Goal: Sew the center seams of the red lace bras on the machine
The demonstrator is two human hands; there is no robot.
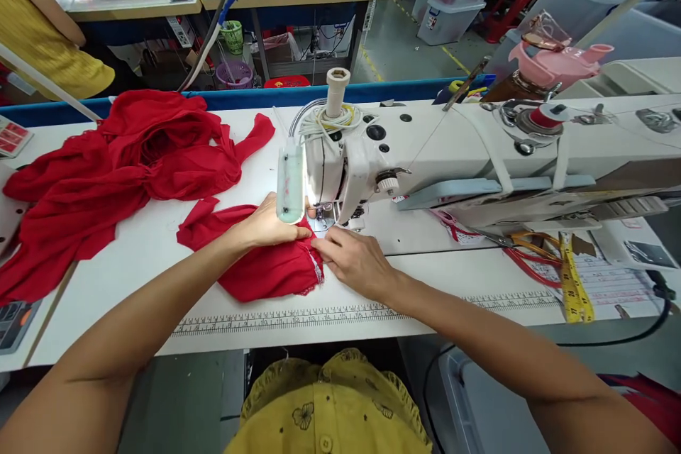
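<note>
A piece of red fabric (266, 273) lies in front of the needle area of a white sewing machine (340, 170). My left hand (269, 223) presses down on the fabric beside the presser foot (323, 216), its fingertips partly behind the clear guard (290, 184). My right hand (354, 259) pinches the fabric's right edge just in front of the foot, fingers closed. Along that edge runs a whitish, frayed-looking strip (315, 262). How the cloth sits under the foot is hidden by the hands.
A heap of red fabric (159, 149) covers the table's left. A printed ruler (330, 313) runs along the front edge. Orange-handled scissors (532, 245), a yellow tape measure (574, 284) and papers (611, 284) lie at right. A person in yellow (47, 35) is at far left.
</note>
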